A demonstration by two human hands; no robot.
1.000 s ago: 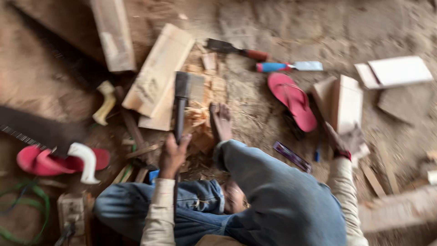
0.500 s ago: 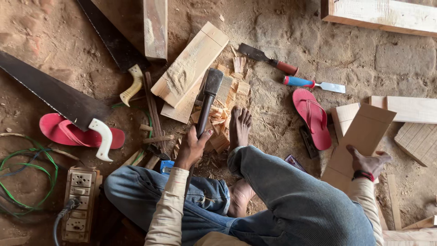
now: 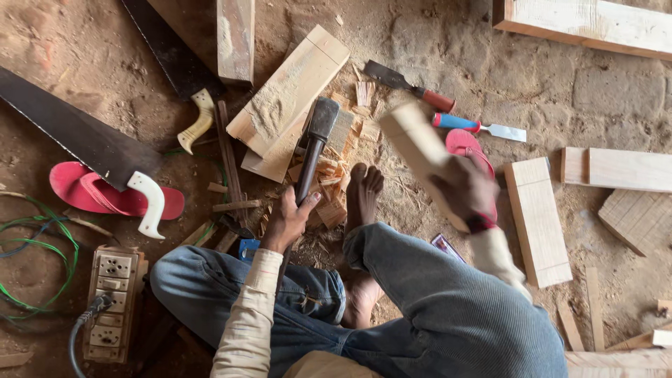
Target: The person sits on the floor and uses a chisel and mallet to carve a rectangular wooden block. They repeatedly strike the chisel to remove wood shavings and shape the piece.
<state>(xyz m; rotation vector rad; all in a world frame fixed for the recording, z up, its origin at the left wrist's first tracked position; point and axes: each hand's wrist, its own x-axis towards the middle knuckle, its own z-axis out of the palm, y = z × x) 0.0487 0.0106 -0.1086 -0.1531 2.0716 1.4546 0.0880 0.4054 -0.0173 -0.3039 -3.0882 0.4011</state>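
The left hand is closed around the hammer handle, its head resting beside the pale board; right of that board, the right hand grips a blurred wooden block

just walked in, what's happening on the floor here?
A person sits on a dirt floor doing rough woodwork. The left hand grips the handle of an adze-like chopping tool, its head resting over a pile of wood chips beside the bare foot. The right hand holds a pale wooden block in the air, blurred by motion. Two handsaws, two chisels, red sandals, a planed board and a power strip lie around.
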